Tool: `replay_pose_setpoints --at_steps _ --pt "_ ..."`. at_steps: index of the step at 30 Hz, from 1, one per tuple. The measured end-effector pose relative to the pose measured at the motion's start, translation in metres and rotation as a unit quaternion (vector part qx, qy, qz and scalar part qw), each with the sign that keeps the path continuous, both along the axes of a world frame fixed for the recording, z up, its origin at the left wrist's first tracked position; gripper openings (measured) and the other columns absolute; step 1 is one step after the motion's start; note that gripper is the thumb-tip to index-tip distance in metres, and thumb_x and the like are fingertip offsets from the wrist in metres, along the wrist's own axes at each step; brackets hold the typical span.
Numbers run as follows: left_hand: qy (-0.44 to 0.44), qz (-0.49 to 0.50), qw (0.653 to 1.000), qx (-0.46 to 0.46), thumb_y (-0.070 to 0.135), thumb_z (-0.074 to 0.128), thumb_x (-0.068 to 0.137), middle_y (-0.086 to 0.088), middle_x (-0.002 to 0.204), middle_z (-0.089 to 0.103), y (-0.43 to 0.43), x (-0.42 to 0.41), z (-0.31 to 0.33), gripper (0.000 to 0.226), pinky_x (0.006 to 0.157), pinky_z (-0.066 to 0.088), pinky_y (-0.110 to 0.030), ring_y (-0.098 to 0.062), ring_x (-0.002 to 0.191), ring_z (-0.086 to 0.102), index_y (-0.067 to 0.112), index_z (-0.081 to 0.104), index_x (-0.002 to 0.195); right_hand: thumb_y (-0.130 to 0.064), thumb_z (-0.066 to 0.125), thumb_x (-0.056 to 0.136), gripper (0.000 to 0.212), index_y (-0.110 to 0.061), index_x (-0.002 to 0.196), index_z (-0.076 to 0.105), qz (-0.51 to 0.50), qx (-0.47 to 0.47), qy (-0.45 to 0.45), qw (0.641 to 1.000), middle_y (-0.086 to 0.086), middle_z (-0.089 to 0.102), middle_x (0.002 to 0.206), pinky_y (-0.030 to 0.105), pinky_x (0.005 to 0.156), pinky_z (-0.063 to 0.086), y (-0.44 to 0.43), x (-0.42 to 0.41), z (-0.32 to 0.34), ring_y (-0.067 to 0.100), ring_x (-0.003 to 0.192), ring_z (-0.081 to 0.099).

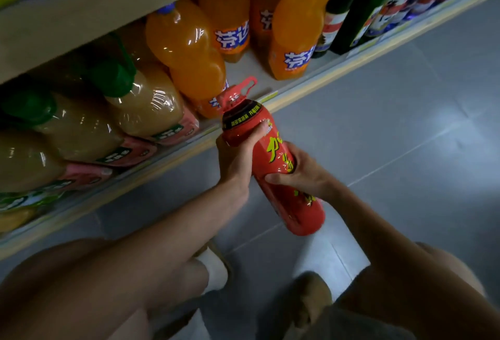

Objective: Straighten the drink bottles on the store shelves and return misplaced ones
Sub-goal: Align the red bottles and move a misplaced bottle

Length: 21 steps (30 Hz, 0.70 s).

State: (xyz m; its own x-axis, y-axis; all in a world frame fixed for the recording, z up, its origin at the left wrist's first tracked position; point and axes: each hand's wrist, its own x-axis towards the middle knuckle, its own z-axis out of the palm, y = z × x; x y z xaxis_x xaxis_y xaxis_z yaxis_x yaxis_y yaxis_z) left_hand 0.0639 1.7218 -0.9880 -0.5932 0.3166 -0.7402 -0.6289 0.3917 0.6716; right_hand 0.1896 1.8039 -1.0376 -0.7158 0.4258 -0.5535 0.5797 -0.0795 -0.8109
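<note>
A large red tea bottle (273, 155) with yellow lettering and a red carry-handle cap is held above the floor, just in front of the bottom shelf (189, 147). My left hand (238, 155) grips its upper body below the neck. My right hand (300, 174) grips its middle from the right side. The bottle tilts, cap toward the shelf. On the shelf stand orange soda bottles (189, 52), some leaning, with a gap between them at the front.
Pale juice bottles (146, 101) with green caps fill the shelf's left part. Dark green glass bottles (357, 12) and blue-labelled ones stand at the right. An upper shelf board (89, 6) overhangs. Grey floor tiles (405, 123) lie to the right; my knees and shoes are below.
</note>
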Motion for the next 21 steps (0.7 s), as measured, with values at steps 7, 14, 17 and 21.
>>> replay_pose_setpoints --at_steps 7,14,17,21 --pt "-0.039 -0.031 0.999 -0.014 0.042 0.077 0.068 0.000 0.116 0.062 -0.026 0.030 0.031 0.067 0.084 0.054 -0.044 -0.018 0.098 0.063 0.025 0.047 0.126 -0.040 0.083 0.064 0.070 -0.033 0.125 0.048 -0.020 0.005 -0.066 0.998 -0.009 0.066 0.106 0.024 0.082 0.050 -0.030 0.035 0.048 0.007 0.093 0.064" --pt "-0.110 0.011 0.993 -0.043 0.053 0.071 0.069 -0.003 0.115 0.060 -0.082 0.062 0.111 0.071 0.059 0.052 -0.027 -0.018 0.095 0.062 0.027 0.044 0.129 -0.053 0.077 0.061 0.073 -0.035 0.125 0.046 0.072 0.037 -0.134 0.988 -0.011 0.061 0.102 0.024 0.073 0.042 -0.067 0.055 0.139 0.010 0.085 0.059" --pt "-0.126 0.033 0.990 -0.049 0.055 0.074 0.065 -0.005 0.117 0.061 -0.111 0.078 0.166 0.071 0.061 0.053 -0.030 -0.021 0.098 0.063 0.027 0.047 0.124 -0.056 0.075 0.060 0.075 -0.037 0.125 0.044 0.102 0.033 -0.146 0.984 -0.011 0.062 0.105 0.026 0.074 0.043 -0.092 0.071 0.194 0.012 0.088 0.060" --pt "-0.099 0.101 0.989 -0.038 0.052 0.078 0.063 -0.005 0.115 0.063 -0.153 0.095 0.247 0.072 0.059 0.054 -0.030 -0.023 0.097 0.064 0.025 0.050 0.123 -0.055 0.077 0.062 0.076 -0.037 0.127 0.043 0.160 0.042 -0.134 0.977 -0.012 0.060 0.104 0.024 0.071 0.041 -0.123 0.080 0.284 0.010 0.087 0.058"
